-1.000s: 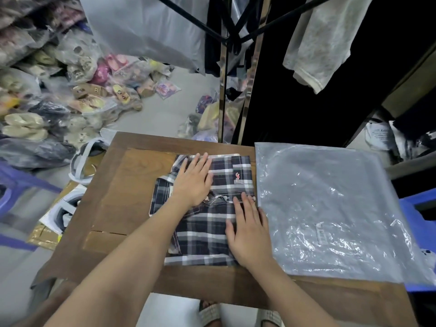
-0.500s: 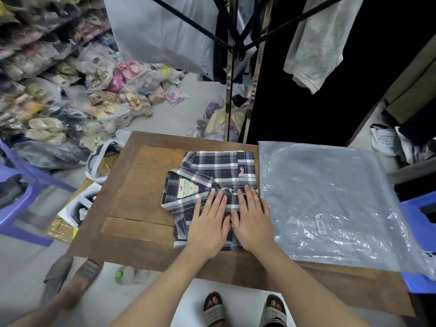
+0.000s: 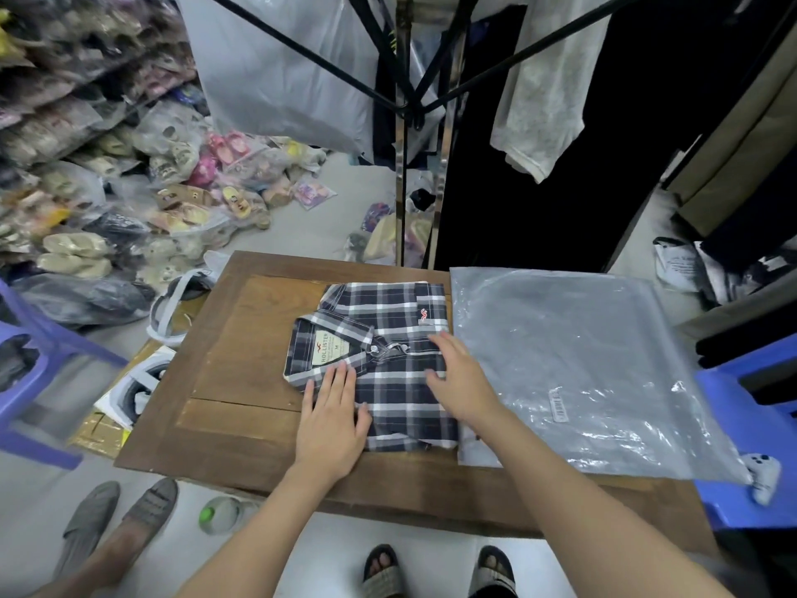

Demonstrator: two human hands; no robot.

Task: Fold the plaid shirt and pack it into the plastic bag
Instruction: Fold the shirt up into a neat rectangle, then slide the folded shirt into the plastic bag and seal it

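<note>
The plaid shirt (image 3: 388, 312) lies folded into a rectangle on the wooden table (image 3: 241, 338), collar and label facing left. My left hand (image 3: 334, 418) rests flat, fingers apart, on the shirt's near left corner. My right hand (image 3: 461, 379) lies on the shirt's right edge, fingers spread, next to the plastic bag (image 3: 586, 364). The bag is clear, flat and empty-looking, spread over the table's right half and touching the shirt's right side.
A blue plastic stool (image 3: 750, 446) stands at the right under the bag's corner, another blue stool (image 3: 26, 381) at the left. Bagged shoes (image 3: 108, 200) pile up on the floor at the left. A clothes rack (image 3: 405, 123) stands behind the table. A person's feet (image 3: 120, 524) are at the lower left.
My left hand slid from the collar down to the shirt's near left corner. My right hand moved from the shirt's lower middle to its right edge. The collar label became visible.
</note>
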